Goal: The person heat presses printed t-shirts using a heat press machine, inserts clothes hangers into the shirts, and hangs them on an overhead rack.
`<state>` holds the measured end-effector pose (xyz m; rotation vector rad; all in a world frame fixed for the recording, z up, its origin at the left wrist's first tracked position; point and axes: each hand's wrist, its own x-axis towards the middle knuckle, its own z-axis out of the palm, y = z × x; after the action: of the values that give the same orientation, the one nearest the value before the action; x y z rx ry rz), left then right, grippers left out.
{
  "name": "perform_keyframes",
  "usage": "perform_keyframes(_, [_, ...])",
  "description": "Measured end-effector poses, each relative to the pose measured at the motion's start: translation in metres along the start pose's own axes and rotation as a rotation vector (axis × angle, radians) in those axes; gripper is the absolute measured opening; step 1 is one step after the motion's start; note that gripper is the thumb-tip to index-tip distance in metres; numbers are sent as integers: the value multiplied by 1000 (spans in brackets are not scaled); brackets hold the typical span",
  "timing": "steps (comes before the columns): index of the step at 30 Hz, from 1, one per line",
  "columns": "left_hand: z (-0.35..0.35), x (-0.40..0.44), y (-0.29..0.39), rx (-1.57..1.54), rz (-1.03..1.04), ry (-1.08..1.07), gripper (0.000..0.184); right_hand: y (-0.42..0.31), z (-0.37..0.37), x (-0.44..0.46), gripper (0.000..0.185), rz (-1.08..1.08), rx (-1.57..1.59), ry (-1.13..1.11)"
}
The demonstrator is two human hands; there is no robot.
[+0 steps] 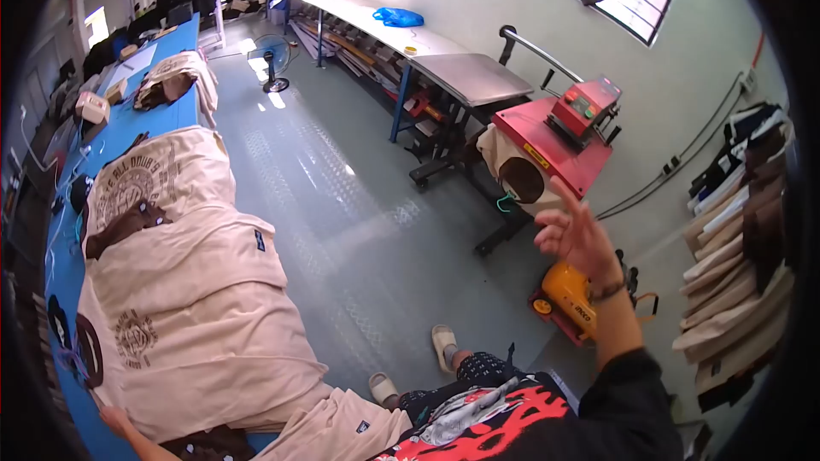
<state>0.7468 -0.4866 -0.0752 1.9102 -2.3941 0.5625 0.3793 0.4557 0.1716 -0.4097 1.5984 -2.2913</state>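
Beige printed shirts point(196, 316) lie spread in layers on the long blue table point(175, 34) at the left. At the lower left edge, my left hand point(118, 420) touches the border of the nearest shirt; its fingertips are partly hidden at the cloth. My right hand point(581, 235) is raised in the air at the right, fingers apart and holding nothing. Behind it stands the red heat press point(555, 132), with a beige and brown garment point(519, 177) hanging at its front.
A yellow compressor point(571, 294) sits on the floor below my right hand. Shirts point(743, 248) hang along the right wall. A black fan point(273, 72) stands in the aisle. A white worktable point(367, 21) holds a blue plastic bag point(398, 17).
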Motion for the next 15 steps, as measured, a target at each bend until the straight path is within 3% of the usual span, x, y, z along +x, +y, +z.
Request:
perform_keyframes(1, [-11,-1,5,-104,-77,-89,33,-4,-15,1,62,-7,10,14])
perform_keyframes(3, [-29,-9,16,-202,-157,-176,33,-2,-43,8,56,307,-212,190])
perform_keyframes(5, [-59,-22,25,-323,-6,-76,38,50,-62,0,49,586,-767,58])
perform_keyframes(6, [-72,-35,26,-357,43,-45,39,107,-97,-20,47,244,-1347,-203])
perform_keyframes(7, [-83,-48,33,-381,88,-7,40,130,-86,-32,44,566,-1658,-392])
perform_keyframes(8, [-100,-61,44,-399,123,12,40,139,-66,-33,41,751,-1848,-702])
perform_keyframes(9, [-118,-77,55,-414,147,30,40,174,-82,-43,39,788,-1713,-843])
perform_keyframes(10, [-137,-88,68,-428,175,51,41,210,-96,-49,44,860,-1460,-846])
perform_keyframes(11, [-155,-97,87,-441,210,73,41,254,-125,-58,45,748,-1078,-768])
perform_keyframes(13, [-191,-115,124,-465,278,119,42,291,-135,-41,43,626,-1067,-653])
perform_keyframes(15, [-233,-132,167,-477,342,164,43,288,-138,-14,43,708,-1166,-462])
